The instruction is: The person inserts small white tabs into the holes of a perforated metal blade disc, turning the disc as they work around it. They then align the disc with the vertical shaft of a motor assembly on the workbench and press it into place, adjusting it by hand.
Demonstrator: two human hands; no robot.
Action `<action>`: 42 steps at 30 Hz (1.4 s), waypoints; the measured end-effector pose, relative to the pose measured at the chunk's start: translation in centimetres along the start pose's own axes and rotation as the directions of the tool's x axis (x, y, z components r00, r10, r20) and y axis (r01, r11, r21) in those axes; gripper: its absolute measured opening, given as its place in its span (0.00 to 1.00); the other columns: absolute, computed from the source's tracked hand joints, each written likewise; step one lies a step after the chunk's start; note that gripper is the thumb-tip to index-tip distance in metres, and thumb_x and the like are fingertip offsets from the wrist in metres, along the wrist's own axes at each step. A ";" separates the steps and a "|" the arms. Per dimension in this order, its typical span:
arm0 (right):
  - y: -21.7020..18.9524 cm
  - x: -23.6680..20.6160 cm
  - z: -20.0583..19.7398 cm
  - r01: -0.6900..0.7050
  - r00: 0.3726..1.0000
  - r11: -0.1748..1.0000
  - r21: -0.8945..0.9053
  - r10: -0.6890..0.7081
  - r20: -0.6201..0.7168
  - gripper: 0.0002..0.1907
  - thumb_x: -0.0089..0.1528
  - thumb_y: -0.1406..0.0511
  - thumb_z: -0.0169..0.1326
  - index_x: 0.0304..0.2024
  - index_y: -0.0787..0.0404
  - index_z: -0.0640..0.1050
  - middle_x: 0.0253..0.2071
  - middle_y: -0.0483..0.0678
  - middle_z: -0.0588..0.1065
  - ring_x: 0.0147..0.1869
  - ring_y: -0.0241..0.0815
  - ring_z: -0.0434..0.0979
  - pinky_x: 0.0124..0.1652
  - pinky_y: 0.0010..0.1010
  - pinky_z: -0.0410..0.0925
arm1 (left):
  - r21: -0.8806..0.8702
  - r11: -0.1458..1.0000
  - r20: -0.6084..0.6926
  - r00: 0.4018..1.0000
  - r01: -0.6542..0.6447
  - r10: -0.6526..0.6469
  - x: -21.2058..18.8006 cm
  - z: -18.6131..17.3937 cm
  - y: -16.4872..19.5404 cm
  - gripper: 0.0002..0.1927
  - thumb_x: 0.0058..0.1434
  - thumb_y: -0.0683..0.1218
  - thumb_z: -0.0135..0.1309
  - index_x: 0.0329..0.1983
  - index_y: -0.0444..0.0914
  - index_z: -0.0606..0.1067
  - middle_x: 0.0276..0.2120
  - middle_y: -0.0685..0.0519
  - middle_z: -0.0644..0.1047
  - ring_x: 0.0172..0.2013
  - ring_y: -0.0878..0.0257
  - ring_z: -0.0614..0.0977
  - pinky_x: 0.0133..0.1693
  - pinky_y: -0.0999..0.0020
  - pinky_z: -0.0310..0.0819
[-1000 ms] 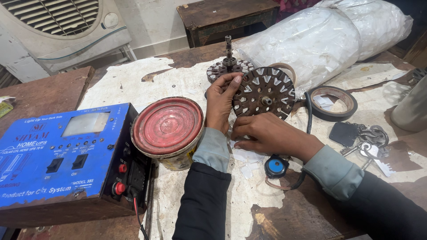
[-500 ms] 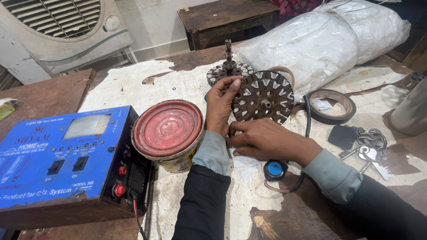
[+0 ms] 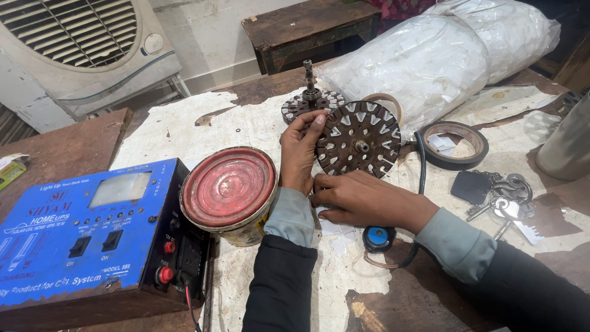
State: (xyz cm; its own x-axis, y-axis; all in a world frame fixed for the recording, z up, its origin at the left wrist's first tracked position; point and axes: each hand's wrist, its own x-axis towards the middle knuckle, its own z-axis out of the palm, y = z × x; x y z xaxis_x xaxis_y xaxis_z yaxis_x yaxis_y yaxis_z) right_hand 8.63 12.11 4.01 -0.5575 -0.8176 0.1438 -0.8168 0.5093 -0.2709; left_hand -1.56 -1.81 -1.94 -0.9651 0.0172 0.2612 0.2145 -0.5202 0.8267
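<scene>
From my head camera I look down at a worn table (image 3: 184, 126) with peeling white paint. My left hand (image 3: 301, 150) is up on the left edge of a round dark metal disc (image 3: 359, 138) with lots of little slots, and my fingers are curled on its rim, holding it tilted up so its face looks at me. A small metal pin sticks out of the middle of the disc. My right hand (image 3: 362, 197) lies flat and low just under the disc, fingers pressed down on small white paper bits (image 3: 335, 237) on the table; I cannot tell if it pinches one. Right behind the disc stands another slotted part with a shaft (image 3: 309, 92) pointing up. Beside my left wrist sits a tin with a red lid (image 3: 228, 187), and next to that is a blue box with switches (image 3: 80, 230). Near my right arm is a little blue round thing (image 3: 378, 237) on a black cord. A roll of dark tape (image 3: 455, 142) lies to the right of the disc, and a bunch of keys (image 3: 501, 197) is near it. A big white plastic bundle (image 3: 442, 55) lies at the back.
</scene>
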 end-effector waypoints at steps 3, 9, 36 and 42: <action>0.1 0.0 0.1 0.010 1.000 1.000 0.001 -0.010 -0.016 0.13 0.58 0.64 0.59 0.45 0.61 0.81 0.43 0.48 0.74 0.36 0.49 0.80 0.38 0.42 0.71 | 0.008 1.000 0.002 1.000 0.000 0.000 -0.1 0.0 0.1 0.12 0.64 0.45 0.61 0.48 0.35 0.81 0.37 0.54 0.83 0.36 0.71 0.81 0.39 0.75 0.77; 0.4 -0.1 0.4 -0.020 0.999 0.999 0.043 0.022 -0.040 0.15 0.58 0.62 0.60 0.46 0.60 0.80 0.45 0.47 0.75 0.41 0.49 0.80 0.39 0.44 0.70 | 0.037 0.999 -0.009 1.000 0.006 -0.005 -0.1 0.0 0.1 0.12 0.65 0.46 0.61 0.48 0.35 0.81 0.37 0.54 0.83 0.35 0.71 0.81 0.38 0.75 0.77; 2.0 -0.3 -0.5 0.015 0.945 0.977 0.214 0.056 -0.321 0.08 0.66 0.65 0.55 0.39 0.63 0.71 0.39 0.50 0.73 0.43 0.43 0.78 0.42 0.36 0.73 | 0.059 0.991 0.033 0.992 -0.123 0.121 0.4 -0.6 -0.7 0.13 0.65 0.45 0.62 0.49 0.33 0.81 0.38 0.54 0.82 0.37 0.69 0.79 0.40 0.74 0.73; 4.1 -0.5 -1.3 0.106 0.733 0.584 0.805 0.501 -0.460 0.11 0.67 0.71 0.52 0.51 0.61 0.71 0.35 0.49 0.79 0.36 0.36 0.84 0.33 0.23 0.76 | 0.269 0.839 0.258 0.874 -0.474 0.411 -0.6 0.2 0.2 0.09 0.68 0.38 0.56 0.48 0.41 0.82 0.55 0.52 0.80 0.58 0.62 0.80 0.60 0.67 0.79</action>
State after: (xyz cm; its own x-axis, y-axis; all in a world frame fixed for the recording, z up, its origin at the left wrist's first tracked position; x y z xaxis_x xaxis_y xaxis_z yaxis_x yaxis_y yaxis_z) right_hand 5.38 14.99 4.05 -0.8862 -0.2206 0.4074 -0.4167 -0.0051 -0.9090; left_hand -0.87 -1.80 -1.82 -0.7168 0.0217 0.6969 0.6775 -0.2148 0.7035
